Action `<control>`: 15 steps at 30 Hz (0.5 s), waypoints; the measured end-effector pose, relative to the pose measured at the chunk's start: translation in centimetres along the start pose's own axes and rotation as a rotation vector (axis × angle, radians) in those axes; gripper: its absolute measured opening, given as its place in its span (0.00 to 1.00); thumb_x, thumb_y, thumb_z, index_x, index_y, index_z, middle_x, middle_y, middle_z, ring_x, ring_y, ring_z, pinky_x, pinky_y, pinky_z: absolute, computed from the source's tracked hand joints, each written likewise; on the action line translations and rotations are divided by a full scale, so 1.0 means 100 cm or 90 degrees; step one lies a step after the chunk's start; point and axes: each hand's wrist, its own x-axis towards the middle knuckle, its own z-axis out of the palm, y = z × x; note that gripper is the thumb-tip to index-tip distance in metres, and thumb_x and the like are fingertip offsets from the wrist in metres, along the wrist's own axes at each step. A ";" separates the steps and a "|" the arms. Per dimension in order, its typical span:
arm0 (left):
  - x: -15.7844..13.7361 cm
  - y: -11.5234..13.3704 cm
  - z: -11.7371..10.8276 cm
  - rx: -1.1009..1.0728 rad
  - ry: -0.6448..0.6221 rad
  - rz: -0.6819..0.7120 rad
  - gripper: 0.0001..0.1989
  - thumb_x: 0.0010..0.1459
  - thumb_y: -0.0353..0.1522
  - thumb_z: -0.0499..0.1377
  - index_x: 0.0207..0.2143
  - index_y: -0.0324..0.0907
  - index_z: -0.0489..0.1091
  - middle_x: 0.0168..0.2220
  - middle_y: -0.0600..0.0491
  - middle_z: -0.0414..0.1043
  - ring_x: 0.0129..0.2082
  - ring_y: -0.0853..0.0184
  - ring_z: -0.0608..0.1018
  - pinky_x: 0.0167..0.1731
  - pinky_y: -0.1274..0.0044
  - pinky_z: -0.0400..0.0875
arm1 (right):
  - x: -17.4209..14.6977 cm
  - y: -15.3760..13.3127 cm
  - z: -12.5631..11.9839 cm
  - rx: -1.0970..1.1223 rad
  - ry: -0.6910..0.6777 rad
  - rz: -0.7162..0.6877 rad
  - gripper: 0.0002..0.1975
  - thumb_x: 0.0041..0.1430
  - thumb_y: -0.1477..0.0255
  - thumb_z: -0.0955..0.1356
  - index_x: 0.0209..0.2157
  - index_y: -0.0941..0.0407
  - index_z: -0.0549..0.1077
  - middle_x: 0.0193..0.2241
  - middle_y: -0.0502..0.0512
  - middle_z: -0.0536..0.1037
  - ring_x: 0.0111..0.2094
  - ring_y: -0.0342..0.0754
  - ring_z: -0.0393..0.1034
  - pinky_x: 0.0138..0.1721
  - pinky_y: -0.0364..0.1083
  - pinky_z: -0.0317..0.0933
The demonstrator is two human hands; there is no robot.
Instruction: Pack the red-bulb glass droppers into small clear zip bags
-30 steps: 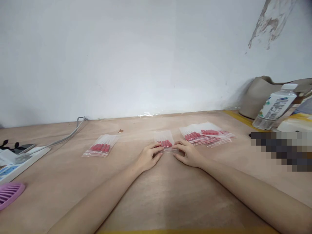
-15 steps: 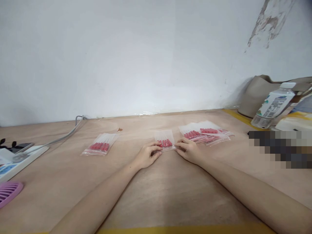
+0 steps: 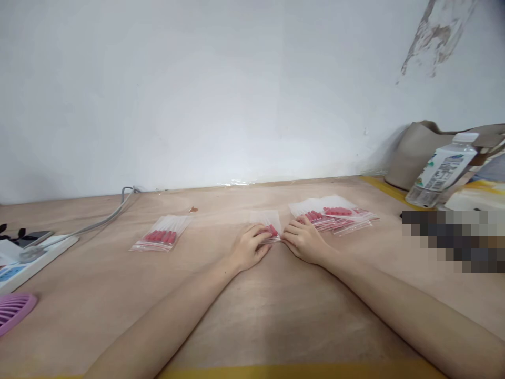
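A small clear zip bag (image 3: pixel 265 217) with red-ended sticks inside lies flat in the middle of the table. My left hand (image 3: pixel 251 246) is closed on the near edge of this bag, its fingers covering most of the red ends. At the bag's near right corner my right hand (image 3: pixel 303 240) pinches the edge, thumb and fingers together. Just beyond the right hand is an overlapping pile of similar bags (image 3: pixel 339 211). Another filled zip bag (image 3: pixel 161 235) lies apart on the left.
On the left are a white power strip (image 3: pixel 59 250) with a grey cable (image 3: pixel 106 220) and a purple slotted object (image 3: pixel 18 311). To the right stand a plastic bottle (image 3: pixel 444 166) and a grey-brown bag (image 3: pixel 410 152). A white wall (image 3: pixel 216 95) rises behind the table.
My left hand has slid right along the bag's near edge, covering more red ends. The right hand's fingers have shifted slightly and come closer to the left hand. The other bags stay put.
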 end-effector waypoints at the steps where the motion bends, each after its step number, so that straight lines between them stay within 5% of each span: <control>1: 0.003 0.001 0.003 0.012 -0.001 0.016 0.10 0.56 0.31 0.54 0.41 0.41 0.69 0.42 0.48 0.69 0.45 0.63 0.70 0.47 0.69 0.65 | 0.001 0.000 0.000 -0.003 0.001 -0.004 0.11 0.58 0.77 0.60 0.29 0.57 0.72 0.26 0.54 0.72 0.32 0.45 0.61 0.39 0.48 0.47; 9: 0.021 0.003 0.019 0.122 0.012 0.109 0.10 0.58 0.26 0.50 0.28 0.41 0.70 0.33 0.51 0.73 0.37 0.65 0.73 0.51 0.65 0.59 | 0.002 0.000 -0.002 -0.006 0.036 -0.012 0.12 0.59 0.74 0.59 0.29 0.57 0.73 0.26 0.53 0.73 0.32 0.45 0.61 0.42 0.49 0.48; 15: 0.024 0.000 0.021 0.169 0.011 0.164 0.11 0.56 0.25 0.50 0.25 0.40 0.69 0.28 0.51 0.72 0.33 0.66 0.73 0.45 0.70 0.65 | 0.002 0.000 0.003 -0.019 0.029 -0.030 0.11 0.58 0.76 0.60 0.27 0.58 0.72 0.25 0.53 0.72 0.31 0.45 0.60 0.36 0.46 0.50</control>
